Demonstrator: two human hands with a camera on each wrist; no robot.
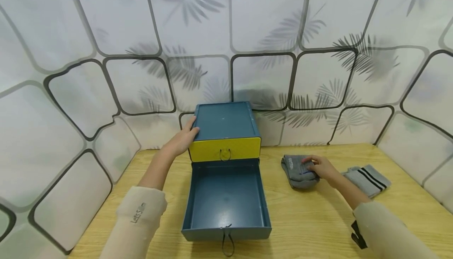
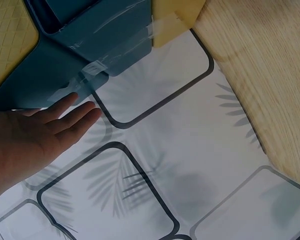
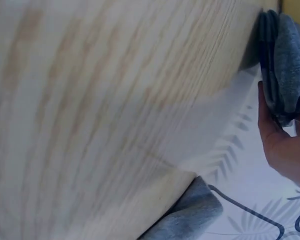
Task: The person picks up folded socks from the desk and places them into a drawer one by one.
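Note:
My left hand (image 1: 181, 140) rests against the left side of a small blue drawer cabinet (image 1: 226, 123), fingers extended along its upper edge. In the left wrist view the fingers of this left hand (image 2: 45, 132) look straight beside the blue wall. The cabinet's yellow-fronted upper drawer (image 1: 209, 151) is closed. Below it, the blue lower drawer (image 1: 228, 200) is pulled out with nothing inside. Right of the cabinet, my right hand (image 1: 320, 167) pinches the right side of a folded dark grey pair of socks (image 1: 295, 172). The right wrist view shows the thumb against the folded socks (image 3: 290, 65).
A folded light grey pair of socks with black stripes (image 1: 369, 180) lies right of my right hand, partly behind the forearm. A black strap (image 1: 359, 235) shows by the right sleeve. Patterned sheeting (image 1: 262, 78) encloses the wooden table (image 1: 293, 227) at the back and sides.

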